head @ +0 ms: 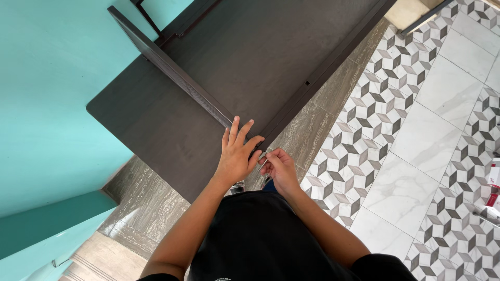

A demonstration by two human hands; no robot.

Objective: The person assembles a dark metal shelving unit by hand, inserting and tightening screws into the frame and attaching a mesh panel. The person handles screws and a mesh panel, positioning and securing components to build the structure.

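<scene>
My left hand (237, 153) lies flat with fingers spread on the near corner of a dark brown wooden furniture piece (250, 57), where an upright panel (172, 70) meets the long side rail (317, 70). My right hand (278, 165) is right beside it at the corner, fingers pinched on a small thin metal tool (264, 163); what kind of tool it is I cannot tell. The two hands nearly touch.
A turquoise wall (47, 104) stands on the left. The floor has grey stone slabs (151, 203) and patterned cube tiles (416, 130). A red and white object (494, 184) lies at the right edge. A small hole (307, 82) shows in the rail.
</scene>
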